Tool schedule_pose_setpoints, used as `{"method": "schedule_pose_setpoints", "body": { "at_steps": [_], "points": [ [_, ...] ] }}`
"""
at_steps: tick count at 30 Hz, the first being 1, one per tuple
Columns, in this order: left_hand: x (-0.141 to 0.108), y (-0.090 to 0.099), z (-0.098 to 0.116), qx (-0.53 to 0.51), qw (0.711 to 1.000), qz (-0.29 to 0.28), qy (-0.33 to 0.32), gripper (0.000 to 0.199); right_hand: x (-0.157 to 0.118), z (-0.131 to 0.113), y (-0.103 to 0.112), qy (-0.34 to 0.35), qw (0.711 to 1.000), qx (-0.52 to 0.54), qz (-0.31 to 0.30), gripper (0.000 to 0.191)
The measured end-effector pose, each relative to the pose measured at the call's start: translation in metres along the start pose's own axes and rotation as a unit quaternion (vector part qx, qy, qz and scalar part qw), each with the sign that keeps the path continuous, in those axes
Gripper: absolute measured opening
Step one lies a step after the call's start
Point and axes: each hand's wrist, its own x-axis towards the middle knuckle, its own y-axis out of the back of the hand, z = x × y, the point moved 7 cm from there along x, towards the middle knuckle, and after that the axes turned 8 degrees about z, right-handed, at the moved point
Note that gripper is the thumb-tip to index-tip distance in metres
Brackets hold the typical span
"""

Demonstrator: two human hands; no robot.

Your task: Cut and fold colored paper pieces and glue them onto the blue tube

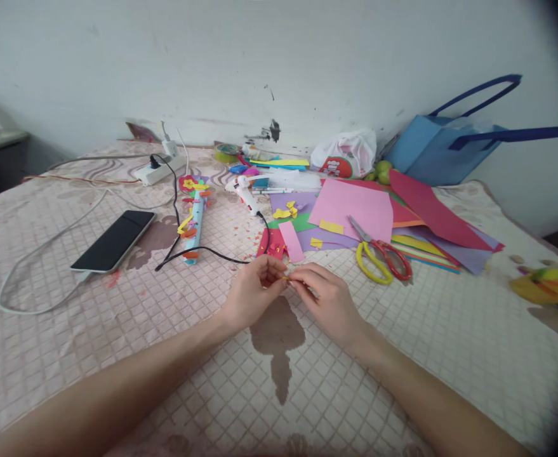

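Observation:
My left hand [256, 287] and my right hand [329, 298] meet over the middle of the table, fingertips pinched together. Between them is a tiny piece of yellow paper [285, 278], mostly hidden by the fingers; both hands seem to grip it. Just beyond lie red paper [263, 244] with small scraps, a pink paper strip [291, 241] and yellow paper cutouts [285, 211]. Scissors [378, 254] with one yellow and one red handle rest to the right, partly on a pink sheet [355, 204]. A white glue gun [244, 194] lies beyond my left hand.
A light blue strip decorated with paper shapes [195, 222] stands left of the glue gun. Further left are a phone [115, 241] on a cable and a power strip [160, 170]. A blue bag [438, 149] and a white plastic bag [348, 153] sit by the wall.

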Motion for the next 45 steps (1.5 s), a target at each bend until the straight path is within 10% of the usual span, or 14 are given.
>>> {"method": "schedule_pose_setpoints", "body": {
  "at_steps": [37, 45],
  "points": [
    [-0.001, -0.002, 0.002, 0.03, 0.999, -0.003, -0.038, 0.015, -0.002, -0.004, 0.002, 0.049, 0.998, -0.039, 0.011, 0.017],
    [-0.003, -0.003, 0.007, 0.032, 0.998, -0.009, -0.055, 0.014, 0.002, 0.015, 0.0, -0.151, 0.978, 0.145, 0.0, 0.007]
  ]
}}
